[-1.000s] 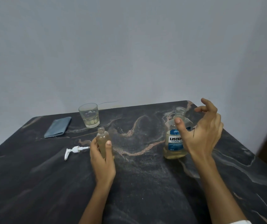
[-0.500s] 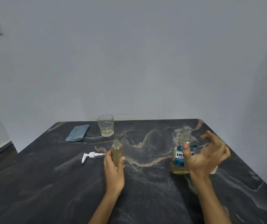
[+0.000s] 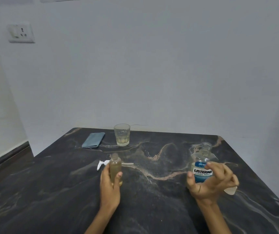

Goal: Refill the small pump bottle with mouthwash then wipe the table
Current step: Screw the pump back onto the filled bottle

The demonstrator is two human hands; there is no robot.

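the left hand (image 3: pixel 110 184) is wrapping around the small bottle (image 3: pixel 116 169), thumb across the front, keeping it upright on the dark marble counter (image 3: pixel 152 200). it's open at the top and nearly full of yellowish liquid. the white pump (image 3: pixel 103 163) is lying flat just behind it, tube poking out to the right.

the right hand (image 3: pixel 211 182) is hovering in front of the mouthwash bottle (image 3: pixel 202 166) with the fingers spread and curled, not gripping anything. that bottle is standing uncapped over on the right with only a bit of liquid at the bottom. something small and white (image 3: pixel 230 190) is peeking out from behind the hand, can't tell what it is.

at the far edge a glass (image 3: pixel 122 134) with a little yellowish liquid is sitting beside a folded blue cloth (image 3: pixel 93 140). a wall socket (image 3: pixel 21 32) is showing up top left.
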